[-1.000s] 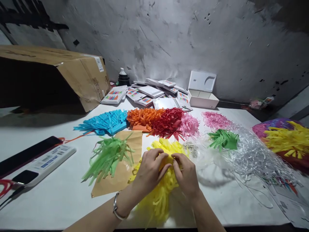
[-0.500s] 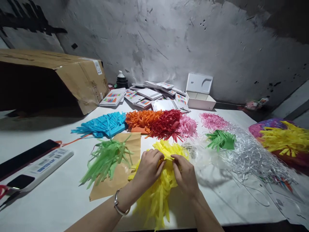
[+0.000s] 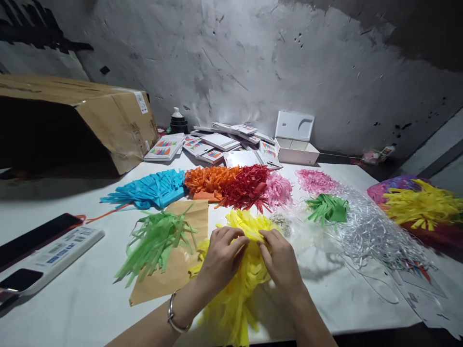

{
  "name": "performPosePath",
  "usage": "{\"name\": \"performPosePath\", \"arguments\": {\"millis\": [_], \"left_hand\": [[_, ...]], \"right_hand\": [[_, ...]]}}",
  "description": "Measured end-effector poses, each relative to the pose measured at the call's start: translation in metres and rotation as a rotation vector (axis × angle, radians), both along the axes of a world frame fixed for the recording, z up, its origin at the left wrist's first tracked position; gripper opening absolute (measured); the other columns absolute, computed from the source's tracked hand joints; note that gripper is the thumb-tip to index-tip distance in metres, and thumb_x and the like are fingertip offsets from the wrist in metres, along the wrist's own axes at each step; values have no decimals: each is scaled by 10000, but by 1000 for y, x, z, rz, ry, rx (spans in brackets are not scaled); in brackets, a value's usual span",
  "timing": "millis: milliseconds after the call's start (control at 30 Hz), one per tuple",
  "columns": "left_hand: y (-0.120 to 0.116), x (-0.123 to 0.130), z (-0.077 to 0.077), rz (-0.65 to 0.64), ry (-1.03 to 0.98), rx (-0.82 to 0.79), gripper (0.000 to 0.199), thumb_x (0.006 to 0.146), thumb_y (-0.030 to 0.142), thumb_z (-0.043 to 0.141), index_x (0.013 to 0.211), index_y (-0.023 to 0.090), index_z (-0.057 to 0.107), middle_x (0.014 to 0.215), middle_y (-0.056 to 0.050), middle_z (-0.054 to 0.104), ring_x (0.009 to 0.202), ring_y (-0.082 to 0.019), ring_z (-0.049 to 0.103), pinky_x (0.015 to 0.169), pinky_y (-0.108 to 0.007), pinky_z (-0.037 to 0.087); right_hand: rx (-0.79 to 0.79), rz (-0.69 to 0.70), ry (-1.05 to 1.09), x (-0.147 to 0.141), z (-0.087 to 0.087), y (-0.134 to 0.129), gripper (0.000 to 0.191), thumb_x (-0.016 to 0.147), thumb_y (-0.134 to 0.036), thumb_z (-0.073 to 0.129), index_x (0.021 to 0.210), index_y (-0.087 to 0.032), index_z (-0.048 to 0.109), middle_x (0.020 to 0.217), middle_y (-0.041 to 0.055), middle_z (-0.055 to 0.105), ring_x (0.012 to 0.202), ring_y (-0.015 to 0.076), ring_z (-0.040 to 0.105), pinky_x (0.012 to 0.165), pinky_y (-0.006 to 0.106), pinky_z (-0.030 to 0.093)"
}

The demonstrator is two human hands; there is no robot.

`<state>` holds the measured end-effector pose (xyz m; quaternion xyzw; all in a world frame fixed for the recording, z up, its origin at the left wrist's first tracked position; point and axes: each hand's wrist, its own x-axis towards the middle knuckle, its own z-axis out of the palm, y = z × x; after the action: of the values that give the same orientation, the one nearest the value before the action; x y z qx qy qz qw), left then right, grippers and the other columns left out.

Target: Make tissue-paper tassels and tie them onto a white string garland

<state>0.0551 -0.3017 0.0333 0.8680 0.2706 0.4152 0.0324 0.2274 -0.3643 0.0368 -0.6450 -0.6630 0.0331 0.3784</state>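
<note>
A yellow tissue-paper tassel hangs from between my two hands, its cut strips spreading down toward the table's front edge. My left hand, with a silver bangle at the wrist, pinches its upper part with thumb and bent fingers. On the other side my right hand grips the same tassel between thumb and forefinger. More yellow strips lie just beyond the fingertips. The exact spot under the fingers is partly hidden. Light green paper tassels rest on brown paper to the left.
Blue, orange, red and pink tassels form a row behind. Silver tinsel and a dark green tassel lie right. Flat packages, a white box and a cardboard box stand behind; a power bank lies left.
Both hands stay on the yellow tassel with small finger shifts, and its strips hang slightly differently. The whole view has shifted a little.
</note>
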Motion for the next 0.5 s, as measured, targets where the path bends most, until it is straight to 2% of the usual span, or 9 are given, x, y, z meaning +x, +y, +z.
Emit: {"name": "performPosePath", "arguments": {"millis": [100,333,500], "left_hand": [[-4,3,-2,19,2,18,137,963,163,514,998,191,644,992,-83,665,925,-238,573,829,-387,421],[-10,6,-12,66,30,8,147,956,145,518,899,186,646,1000,-86,657,923,-249,555,818,-392,401],[-14,7,-8,63,83,27,177,927,141,559,1063,197,656,1017,-84,672,952,-267,555,844,-413,378]], "right_hand": [[14,-3,40,-3,-1,3,288,842,-60,490,983,-187,706,903,67,706,851,223,681,789,334,533],[99,-123,110,-3,-5,12,255,881,-103,447,952,-166,683,889,84,707,846,221,679,773,331,524],[135,-161,102,-8,-9,15,256,883,-100,429,951,-168,666,901,89,700,846,221,671,782,335,515]]}}
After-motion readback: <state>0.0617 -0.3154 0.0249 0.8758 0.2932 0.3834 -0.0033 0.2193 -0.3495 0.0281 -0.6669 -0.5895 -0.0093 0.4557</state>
